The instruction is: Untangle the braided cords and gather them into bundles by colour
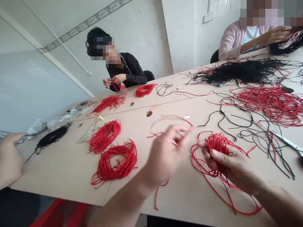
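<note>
My right hand (224,162) is closed round a bundle of red braided cords (219,143), thumb on top; its loops trail over the table toward me. My left hand (167,151) is raised just left of it and smeared by motion. A single red cord (165,121) arcs from its fingers over the table, so it seems to pinch that cord, but the fingers are too blurred to be sure.
Two coiled red cord bundles (115,162) (105,134) lie left on the beige table (71,170). Loose black cords (260,135), a red tangle (270,101) and scissors (287,143) lie right. A person's hand (9,157) rests at the left edge; two people sit across.
</note>
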